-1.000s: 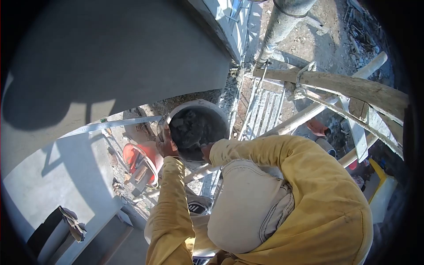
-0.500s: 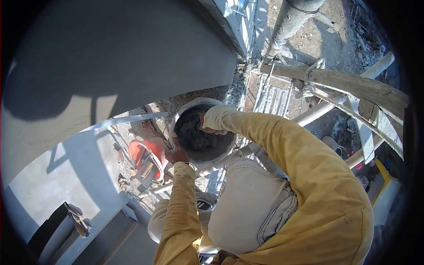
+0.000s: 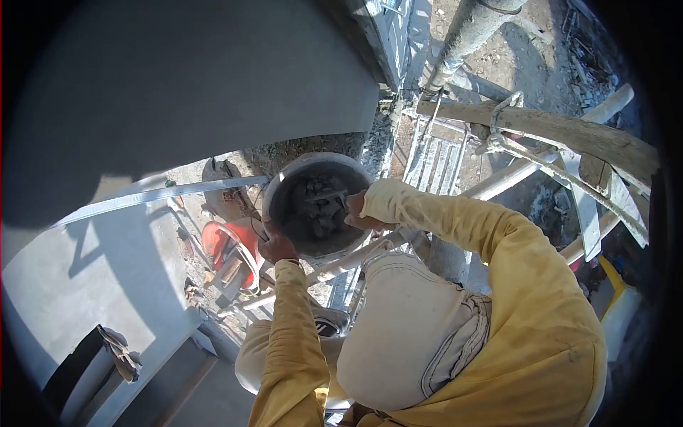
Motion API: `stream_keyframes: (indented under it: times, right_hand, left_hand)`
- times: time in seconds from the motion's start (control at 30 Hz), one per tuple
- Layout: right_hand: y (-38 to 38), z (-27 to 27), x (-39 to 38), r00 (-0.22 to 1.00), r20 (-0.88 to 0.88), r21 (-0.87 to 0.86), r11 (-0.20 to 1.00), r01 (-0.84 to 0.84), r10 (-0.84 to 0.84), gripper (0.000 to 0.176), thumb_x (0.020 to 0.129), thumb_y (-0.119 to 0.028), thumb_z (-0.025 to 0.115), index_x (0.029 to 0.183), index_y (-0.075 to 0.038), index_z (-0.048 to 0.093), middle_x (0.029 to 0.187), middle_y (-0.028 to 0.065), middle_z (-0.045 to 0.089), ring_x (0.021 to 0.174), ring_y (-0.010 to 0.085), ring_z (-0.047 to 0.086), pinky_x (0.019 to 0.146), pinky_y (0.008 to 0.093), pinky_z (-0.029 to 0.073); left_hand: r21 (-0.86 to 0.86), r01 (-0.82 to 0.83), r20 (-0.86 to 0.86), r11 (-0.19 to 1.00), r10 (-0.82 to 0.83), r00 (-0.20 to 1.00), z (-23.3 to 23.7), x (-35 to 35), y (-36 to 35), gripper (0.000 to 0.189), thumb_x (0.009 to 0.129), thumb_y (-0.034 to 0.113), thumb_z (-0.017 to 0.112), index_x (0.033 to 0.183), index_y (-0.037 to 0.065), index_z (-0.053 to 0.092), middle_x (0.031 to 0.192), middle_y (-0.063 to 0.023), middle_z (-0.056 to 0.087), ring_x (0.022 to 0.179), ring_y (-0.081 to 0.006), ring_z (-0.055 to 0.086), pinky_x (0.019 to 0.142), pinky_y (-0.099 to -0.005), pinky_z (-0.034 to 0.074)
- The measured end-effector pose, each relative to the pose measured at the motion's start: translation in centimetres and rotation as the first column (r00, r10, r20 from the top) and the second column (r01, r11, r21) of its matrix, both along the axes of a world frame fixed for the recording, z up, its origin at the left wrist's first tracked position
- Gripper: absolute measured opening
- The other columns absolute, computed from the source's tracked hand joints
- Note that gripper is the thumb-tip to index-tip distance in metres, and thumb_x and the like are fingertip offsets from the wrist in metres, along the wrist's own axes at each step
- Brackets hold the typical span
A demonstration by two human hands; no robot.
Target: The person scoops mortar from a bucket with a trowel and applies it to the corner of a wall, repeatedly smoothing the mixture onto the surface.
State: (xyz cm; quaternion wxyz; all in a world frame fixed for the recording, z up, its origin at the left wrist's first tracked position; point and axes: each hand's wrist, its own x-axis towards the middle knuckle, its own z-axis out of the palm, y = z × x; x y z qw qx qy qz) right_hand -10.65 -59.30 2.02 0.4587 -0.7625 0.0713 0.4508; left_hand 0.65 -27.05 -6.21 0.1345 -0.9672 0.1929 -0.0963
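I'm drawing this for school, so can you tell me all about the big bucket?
The bucket is round and open, with a pale, smeared rim. Dark grey, lumpy mix lies inside. It looks upright, just right of a red bucket. The left hand holds its near left rim; the right hand reaches in from the right. Its underside is hidden, its material unclear.
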Motion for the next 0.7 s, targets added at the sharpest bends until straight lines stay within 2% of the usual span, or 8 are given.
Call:
stream_keyframes:
  times: [0.2, 0.27, 0.3, 0.4, 0.47, 0.6, 0.63, 0.7]
  right_hand:
    - [3.9, -12.8, 1.0, 0.812, 0.202, -0.145, 0.837, -0.528, 0.547, 0.043, 0.089, -0.042, 0.046, 0.092, -0.002, 0.063, 0.072, 0.0147, 0.063, 0.061, 0.026, 0.062, 0.061, 0.0343, 0.05]
    - [5.0, -14.6, 1.1, 0.987, 0.104, 0.322, 0.943, 0.086, -0.125, 0.04, 0.087, -0.041, 0.048, 0.089, -0.004, 0.064, 0.07, 0.0138, 0.062, 0.062, 0.0242, 0.062, 0.063, 0.0333, 0.05]
    - [6.9, -14.4, 2.3, 0.717, -0.606, 0.208, 0.801, 0.562, -0.345, 0.027, 0.084, -0.03, 0.052, 0.094, -0.008, 0.065, 0.087, 0.0067, 0.065, 0.081, 0.02, 0.063, 0.067, 0.0353, 0.047]
    - [5.4, -12.3, 1.5, 0.983, 0.039, 0.225, 0.96, 0.168, -0.181, 0.027, 0.081, -0.029, 0.053, 0.083, -0.007, 0.068, 0.087, 0.0081, 0.067, 0.078, 0.0225, 0.064, 0.066, 0.0386, 0.048]
    - [4.1, -6.8, -0.1, 0.786, 0.605, -0.033, 0.99, -0.136, 0.128, 0.025, 0.07, -0.03, 0.065, 0.084, -0.01, 0.069, 0.082, 0.0077, 0.068, 0.075, 0.0283, 0.065, 0.063, 0.0395, 0.05]
    - [10.5, -8.0, -1.5, 0.952, 0.194, 0.167, 0.964, 0.206, -0.237, 0.022, 0.069, -0.028, 0.067, 0.084, -0.013, 0.07, 0.085, 0.0058, 0.068, 0.083, 0.0271, 0.066, 0.071, 0.0416, 0.052]
    - [9.2, -7.3, -1.7, 0.95, 0.195, 0.145, 0.965, 0.219, -0.245, 0.022, 0.069, -0.028, 0.067, 0.084, -0.013, 0.07, 0.085, 0.0058, 0.068, 0.083, 0.0271, 0.066, 0.071, 0.0416, 0.052]
    - [7.4, -6.7, -2.1, 0.933, 0.332, 0.176, 0.981, 0.083, -0.138, 0.02, 0.073, -0.028, 0.064, 0.083, -0.013, 0.071, 0.083, 0.0071, 0.067, 0.079, 0.026, 0.065, 0.068, 0.0414, 0.052]
  left_hand:
    - [-0.337, -0.159, -0.304, 0.928, 0.053, 0.951, 2.3, -2.6, -3.1, 0.039, 0.095, 0.021, 0.046, 0.132, 0.009, 0.045, 0.081, -0.0143, 0.065, 0.062, -0.0329, 0.062, 0.057, -0.0443, 0.045]
    - [-0.338, -0.287, -0.406, 0.896, 0.136, 0.904, 5.0, -2.5, -5.4, 0.036, 0.095, 0.025, 0.046, 0.126, 0.006, 0.052, 0.083, -0.0143, 0.065, 0.064, -0.0314, 0.062, 0.058, -0.044, 0.044]
    - [-0.496, -0.432, -0.424, 0.753, 0.224, 0.878, 5.8, -2.5, -5.8, 0.037, 0.093, 0.033, 0.051, 0.109, 0.001, 0.059, 0.081, -0.0153, 0.066, 0.067, -0.0283, 0.061, 0.062, -0.0406, 0.044]
    - [-0.691, -0.513, -0.46, 0.509, 0.236, 0.856, 4.8, -3.2, -5.4, 0.047, 0.091, 0.041, 0.056, 0.094, -0.005, 0.066, 0.084, -0.0174, 0.067, 0.074, -0.0274, 0.061, 0.068, -0.039, 0.045]
    - [-0.502, -0.508, -0.392, 0.7, 0.339, 0.855, 0.9, -1.9, -1.4, 0.059, 0.087, 0.05, 0.058, 0.095, -0.009, 0.064, 0.091, -0.0226, 0.066, 0.083, -0.0338, 0.063, 0.07, -0.0423, 0.048]
    - [-0.403, -0.764, -0.457, 0.504, 0.612, 0.645, 4.5, -2.1, -6.6, 0.075, 0.084, 0.061, 0.053, 0.097, -0.013, 0.059, 0.095, -0.0308, 0.062, 0.086, -0.0428, 0.062, 0.072, -0.0483, 0.048]
    - [-0.233, -0.562, -0.354, 0.794, 0.469, 0.809, 3.2, -1.4, -4.1, 0.068, 0.087, 0.056, 0.051, 0.098, -0.01, 0.06, 0.092, -0.0308, 0.062, 0.085, -0.044, 0.062, 0.071, -0.0487, 0.049]
    - [-0.363, -0.596, -0.334, 0.717, 0.497, 0.801, 3.3, -1.7, -4.7, 0.058, 0.09, 0.045, 0.051, 0.103, -0.011, 0.057, 0.09, -0.031, 0.061, 0.081, -0.0444, 0.062, 0.069, -0.0484, 0.049]
